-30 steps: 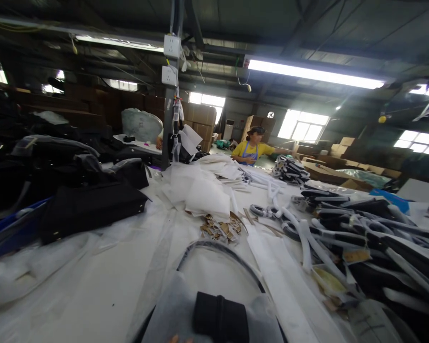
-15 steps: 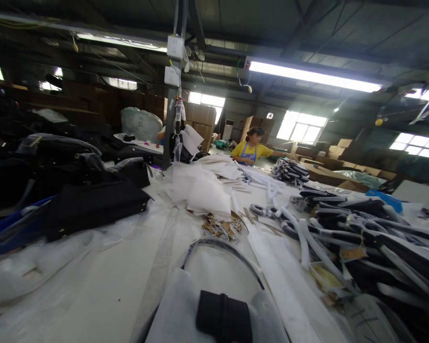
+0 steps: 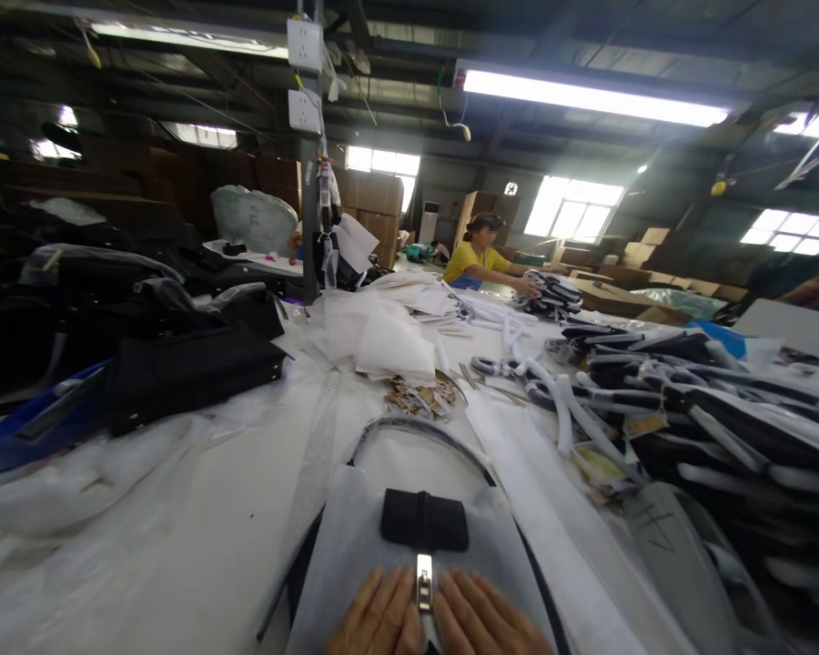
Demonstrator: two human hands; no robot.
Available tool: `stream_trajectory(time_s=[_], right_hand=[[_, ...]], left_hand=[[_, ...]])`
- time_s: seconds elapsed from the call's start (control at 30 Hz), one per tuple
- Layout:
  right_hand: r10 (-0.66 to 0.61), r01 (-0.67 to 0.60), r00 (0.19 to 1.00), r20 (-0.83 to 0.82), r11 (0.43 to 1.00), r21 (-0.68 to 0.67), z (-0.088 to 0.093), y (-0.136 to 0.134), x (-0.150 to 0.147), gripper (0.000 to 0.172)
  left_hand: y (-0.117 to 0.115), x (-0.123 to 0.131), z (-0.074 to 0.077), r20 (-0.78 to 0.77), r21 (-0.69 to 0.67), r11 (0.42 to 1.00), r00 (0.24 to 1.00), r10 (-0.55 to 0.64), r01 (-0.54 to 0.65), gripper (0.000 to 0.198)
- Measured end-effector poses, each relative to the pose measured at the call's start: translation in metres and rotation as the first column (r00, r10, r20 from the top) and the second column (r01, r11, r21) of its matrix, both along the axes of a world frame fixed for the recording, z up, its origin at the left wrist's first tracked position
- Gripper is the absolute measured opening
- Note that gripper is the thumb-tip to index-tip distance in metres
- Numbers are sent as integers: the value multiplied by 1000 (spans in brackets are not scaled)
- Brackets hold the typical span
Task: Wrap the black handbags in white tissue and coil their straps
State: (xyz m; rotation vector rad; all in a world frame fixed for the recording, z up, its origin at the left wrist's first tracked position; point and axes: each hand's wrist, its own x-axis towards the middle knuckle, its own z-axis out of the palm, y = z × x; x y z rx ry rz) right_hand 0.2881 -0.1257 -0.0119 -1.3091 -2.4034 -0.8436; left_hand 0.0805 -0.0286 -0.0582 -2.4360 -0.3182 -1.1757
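Observation:
A handbag wrapped in white tissue (image 3: 355, 546) lies flat at the near edge of the table, its dark handle (image 3: 416, 433) arching away from me. A black flap (image 3: 424, 520) with a metal clasp (image 3: 424, 582) shows on top. My left hand (image 3: 375, 619) lies flat on the wrapping just left of the clasp, fingers stretched out. Just right of the clasp, my right hand (image 3: 484, 623) lies flat too, fingers extended. Neither hand holds anything.
Black bags (image 3: 191, 368) are piled at the left. Wrapped straps and handles (image 3: 689, 409) cover the right side. White tissue sheets (image 3: 389, 341) and card tags (image 3: 419, 398) lie in the middle. A person in a yellow shirt (image 3: 474, 264) works at the far end. A pole (image 3: 309, 182) with sockets stands behind.
The view has tilted down. Both hands have come into view, flat on the wrapped bag either side of the clasp. The person at the far end now reaches to the strap pile.

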Motion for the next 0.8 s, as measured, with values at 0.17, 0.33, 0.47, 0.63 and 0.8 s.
stream_trajectory(time_s=[0.17,0.33,0.47,0.63,0.8], right_hand=[[-9,10,997,74,1000,0,30,-13,6,39],[-62,62,998,6,998,29,8,-21,4,44],[-83,81,995,-47,996,-41,-5,-26,-3,63],[-124,122,992,-32,990,-69,2,-31,-3,76],[-186,185,982,-43,982,-27,3,-34,-3,64]], left_hand=[[-7,-13,22,-145,11,1000,989,-12,13,34],[-22,-14,21,-248,-111,992,968,31,-60,58],[-33,-16,24,-312,-189,977,949,34,-97,83],[-38,-32,38,-388,-214,962,918,77,-171,87],[-42,-50,44,-337,-181,941,917,214,-286,75]])
